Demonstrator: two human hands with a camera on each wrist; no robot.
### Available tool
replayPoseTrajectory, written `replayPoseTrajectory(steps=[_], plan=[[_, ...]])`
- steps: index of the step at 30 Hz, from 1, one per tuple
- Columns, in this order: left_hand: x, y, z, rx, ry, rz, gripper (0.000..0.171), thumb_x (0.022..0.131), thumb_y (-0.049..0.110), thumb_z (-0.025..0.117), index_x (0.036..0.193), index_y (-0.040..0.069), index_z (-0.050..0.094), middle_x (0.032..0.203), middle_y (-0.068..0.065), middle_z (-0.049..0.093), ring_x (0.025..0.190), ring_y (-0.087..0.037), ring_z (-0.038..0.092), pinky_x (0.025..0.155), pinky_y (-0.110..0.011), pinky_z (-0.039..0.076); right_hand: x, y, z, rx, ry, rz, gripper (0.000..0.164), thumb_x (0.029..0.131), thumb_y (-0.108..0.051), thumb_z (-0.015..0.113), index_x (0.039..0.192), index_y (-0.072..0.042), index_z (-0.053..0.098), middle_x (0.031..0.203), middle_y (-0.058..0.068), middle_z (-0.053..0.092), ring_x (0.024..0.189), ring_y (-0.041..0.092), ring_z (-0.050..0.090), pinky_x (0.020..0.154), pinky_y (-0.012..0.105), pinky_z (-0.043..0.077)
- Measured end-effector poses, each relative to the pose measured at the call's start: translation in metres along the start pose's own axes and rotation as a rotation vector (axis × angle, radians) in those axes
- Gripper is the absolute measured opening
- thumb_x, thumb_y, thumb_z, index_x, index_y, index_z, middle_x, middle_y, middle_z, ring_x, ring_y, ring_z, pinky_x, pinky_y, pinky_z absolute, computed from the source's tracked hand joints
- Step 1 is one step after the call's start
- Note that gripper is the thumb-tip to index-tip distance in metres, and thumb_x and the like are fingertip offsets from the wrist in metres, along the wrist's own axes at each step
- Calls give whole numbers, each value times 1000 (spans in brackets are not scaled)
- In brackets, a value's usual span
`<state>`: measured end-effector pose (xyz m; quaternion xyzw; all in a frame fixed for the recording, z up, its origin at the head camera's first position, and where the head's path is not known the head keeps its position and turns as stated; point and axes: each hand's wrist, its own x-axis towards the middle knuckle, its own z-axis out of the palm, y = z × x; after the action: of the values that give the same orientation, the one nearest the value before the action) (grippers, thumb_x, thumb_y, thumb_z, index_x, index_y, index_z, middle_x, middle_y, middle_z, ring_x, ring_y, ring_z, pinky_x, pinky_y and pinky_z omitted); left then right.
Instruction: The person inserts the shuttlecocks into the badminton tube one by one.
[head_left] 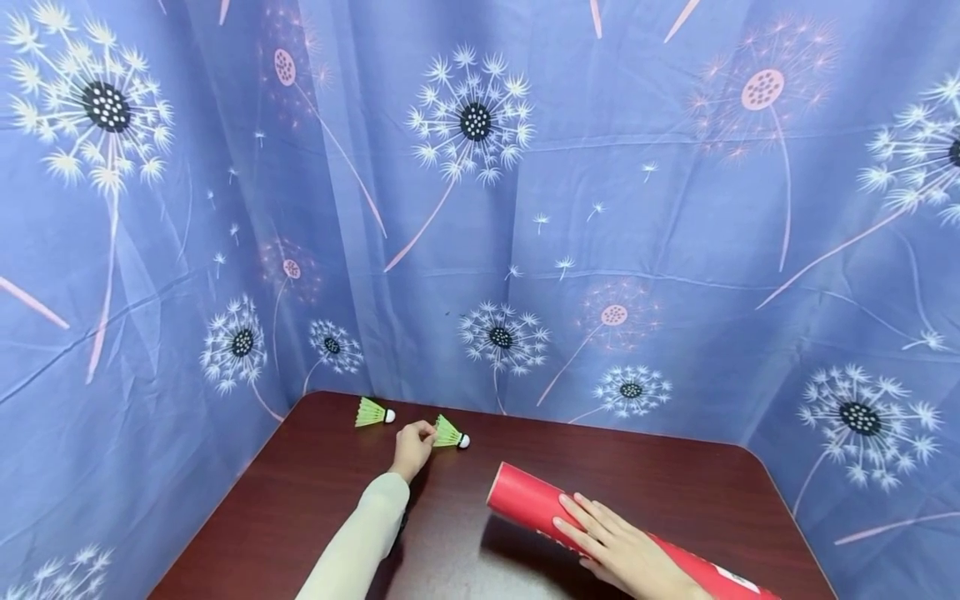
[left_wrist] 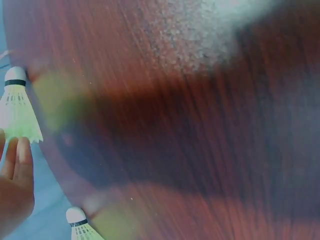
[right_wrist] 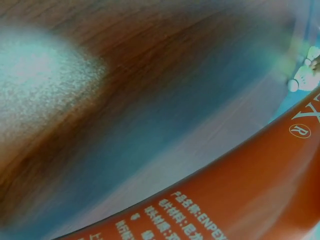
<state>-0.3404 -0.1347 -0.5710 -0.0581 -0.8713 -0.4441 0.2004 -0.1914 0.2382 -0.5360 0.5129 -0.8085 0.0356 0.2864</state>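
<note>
In the head view, my left hand (head_left: 412, 448) pinches the feather rim of a yellow-green shuttlecock (head_left: 449, 432) near the table's back edge. Its white cork points right. The left wrist view shows my fingertips (left_wrist: 23, 152) at the skirt of this shuttlecock (left_wrist: 18, 112). A second shuttlecock (head_left: 372, 412) lies to the left of that hand, cork also to the right. My right hand (head_left: 618, 546) holds a long red shuttlecock tube (head_left: 528, 498), fingers laid across its top. The tube's end faces the left hand. In the right wrist view, printing covers the tube (right_wrist: 240, 190).
A dark red-brown wooden table (head_left: 255, 517) with rounded back corners lies under both hands. Blue curtains (head_left: 600, 208) with a dandelion pattern hang behind it and along both sides. A bright reflection (right_wrist: 40, 75) shows on the tabletop in the right wrist view.
</note>
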Motion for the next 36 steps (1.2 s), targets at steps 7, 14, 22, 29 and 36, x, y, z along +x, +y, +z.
replayPoseTrajectory(steps=[7, 14, 22, 29, 36], plan=[[-2, 7, -15, -50, -17, 11, 6, 81, -3, 72, 78, 0, 68, 72, -9, 68, 66, -15, 56, 63, -25, 45, 4, 2, -3, -18, 19, -9, 52, 105, -40, 29, 141, -8, 48, 145, 19, 43, 127, 36, 45, 116, 31, 15], [-7, 12, -29, -125, -15, 56, 5, 81, 3, 74, 81, 0, 70, 72, -7, 69, 66, -11, 60, 61, -24, 48, 6, 5, -4, -24, 13, -7, 53, 105, -41, 27, 141, -9, 47, 146, 19, 42, 128, 36, 44, 114, 32, 17], [-21, 21, -44, -244, -60, 95, 5, 81, 3, 74, 81, 1, 69, 71, -6, 68, 63, -8, 60, 60, -22, 50, 3, 7, -2, -4, 3, 16, 53, 104, -43, 31, 142, -9, 47, 146, 19, 42, 128, 36, 43, 114, 30, 15], [-33, 38, -55, -290, -59, 98, 6, 79, -1, 74, 83, 3, 72, 73, -11, 70, 64, -21, 65, 59, -27, 51, 5, 7, 0, -12, 30, 6, 53, 104, -42, 29, 140, -8, 49, 144, 20, 44, 128, 36, 44, 116, 30, 14], [-51, 79, -73, -291, -134, 98, 8, 82, -3, 72, 86, -9, 69, 80, -19, 70, 73, -41, 66, 63, -30, 54, 7, 8, 3, -8, 33, 13, 52, 105, -41, 28, 141, -9, 48, 145, 19, 43, 128, 37, 44, 115, 31, 16]])
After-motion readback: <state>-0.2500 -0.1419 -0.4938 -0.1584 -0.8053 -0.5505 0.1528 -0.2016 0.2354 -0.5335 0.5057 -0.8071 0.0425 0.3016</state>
